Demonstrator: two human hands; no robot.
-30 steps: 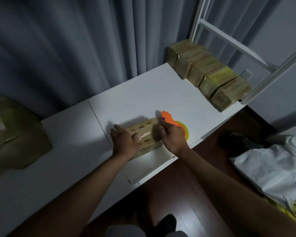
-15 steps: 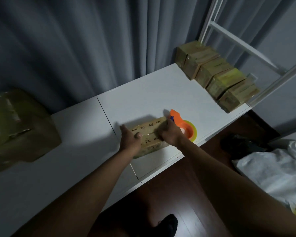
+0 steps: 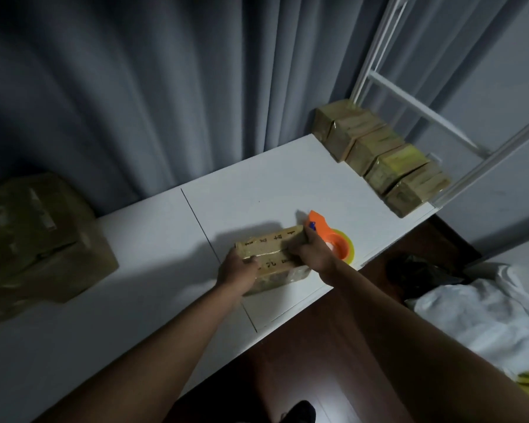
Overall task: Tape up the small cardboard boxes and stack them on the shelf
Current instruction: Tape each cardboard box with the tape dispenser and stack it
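A small cardboard box with black characters on top and a strip of clear tape across it lies near the front edge of the white table. My left hand grips its left end, fingers curled over the top. My right hand grips its right end. An orange tape dispenser with a yellow-rimmed roll lies on the table just right of my right hand, with no hand on it. Several taped boxes stand in a row at the table's right end, under the white shelf frame.
A large cardboard box sits on the table's left part. Grey curtains hang right behind the table. On the dark wood floor to the right lie a white sheet and a black bag.
My right hand has let go of the tape dispenser, which now lies on the table, and taken hold of the box's right end. My left hand has stayed on the left end.
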